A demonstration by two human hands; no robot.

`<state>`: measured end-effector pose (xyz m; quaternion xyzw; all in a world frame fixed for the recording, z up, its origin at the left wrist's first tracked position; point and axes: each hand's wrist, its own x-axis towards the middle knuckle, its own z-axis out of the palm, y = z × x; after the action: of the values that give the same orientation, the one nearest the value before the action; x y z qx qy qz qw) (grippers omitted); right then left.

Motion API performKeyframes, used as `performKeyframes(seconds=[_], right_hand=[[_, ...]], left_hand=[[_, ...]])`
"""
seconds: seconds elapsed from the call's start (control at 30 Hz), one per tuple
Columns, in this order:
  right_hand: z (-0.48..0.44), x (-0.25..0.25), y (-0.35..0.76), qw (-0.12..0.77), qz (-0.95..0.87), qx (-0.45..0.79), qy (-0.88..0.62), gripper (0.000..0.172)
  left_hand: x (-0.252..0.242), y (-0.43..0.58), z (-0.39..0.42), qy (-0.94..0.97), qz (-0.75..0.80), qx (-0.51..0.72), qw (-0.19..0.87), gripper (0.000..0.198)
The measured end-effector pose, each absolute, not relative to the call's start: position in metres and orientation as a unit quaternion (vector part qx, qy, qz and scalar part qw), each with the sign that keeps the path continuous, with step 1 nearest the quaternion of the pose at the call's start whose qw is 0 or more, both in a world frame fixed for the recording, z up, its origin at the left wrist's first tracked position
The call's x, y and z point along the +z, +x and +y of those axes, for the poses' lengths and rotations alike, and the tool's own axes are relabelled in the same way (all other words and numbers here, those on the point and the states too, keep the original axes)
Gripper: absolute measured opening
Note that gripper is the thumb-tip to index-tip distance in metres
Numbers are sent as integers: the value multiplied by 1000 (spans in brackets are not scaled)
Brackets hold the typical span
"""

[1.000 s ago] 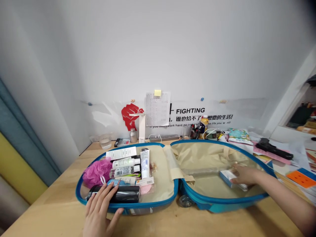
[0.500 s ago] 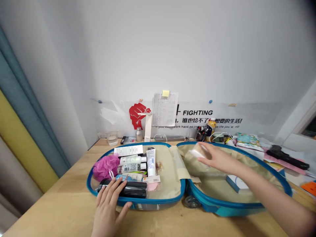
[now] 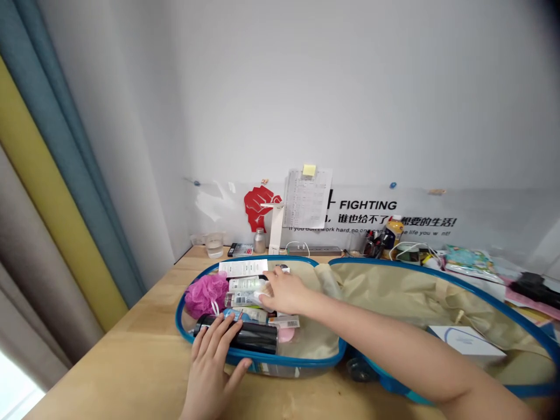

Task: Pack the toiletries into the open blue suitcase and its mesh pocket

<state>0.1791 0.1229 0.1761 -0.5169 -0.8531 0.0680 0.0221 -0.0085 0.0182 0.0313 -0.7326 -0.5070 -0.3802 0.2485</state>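
An open suitcase with blue edging [image 3: 312,363] and beige lining lies on the table. My left hand [image 3: 215,356] rests with spread fingers on a black cylinder [image 3: 258,337] at the near side of its left half. Over the toiletries there, my right hand [image 3: 284,291] is closed around a small white thing, mostly hidden by the fingers. Beneath and beside it lie a white bottle [image 3: 242,284] and a clear bottle [image 3: 240,299]. Around them are a pink bath puff [image 3: 205,294], a white printed box [image 3: 242,268] and a small labelled packet [image 3: 285,321].
A white and blue box [image 3: 468,341] lies in the suitcase's right half. Along the wall stand a glass of water [image 3: 214,246], a white lamp [image 3: 275,228], a power strip [image 3: 321,251] and a yellow-labelled bottle [image 3: 394,230]. Curtains [image 3: 65,146] hang at the left.
My right hand has moved left with the small white thing, from above the suitcase's right half to the toiletries. My left hand stays on the black cylinder. The view has shifted slightly.
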Motion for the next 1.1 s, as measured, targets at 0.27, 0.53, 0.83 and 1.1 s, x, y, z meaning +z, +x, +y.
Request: performKeyframes(seconds=[0.27,0.53,0.83,1.1], right_hand=[[123,176,181,-58,-868,88,-485,68],[134,185,215,-115,-902,92,-405,83],[125,168,210,-70,-902,52,-423,74],[135,200,242,-20,-887,58,-457,70]], left_hand=[[32,-8,17,-734,-510,-378,241,50],[28,-9,19,-734,-513,-379,235,50],[31,-9,17,-732,-516,-382,229,49],[32,-9,18,-734,-507,-380,245,48]])
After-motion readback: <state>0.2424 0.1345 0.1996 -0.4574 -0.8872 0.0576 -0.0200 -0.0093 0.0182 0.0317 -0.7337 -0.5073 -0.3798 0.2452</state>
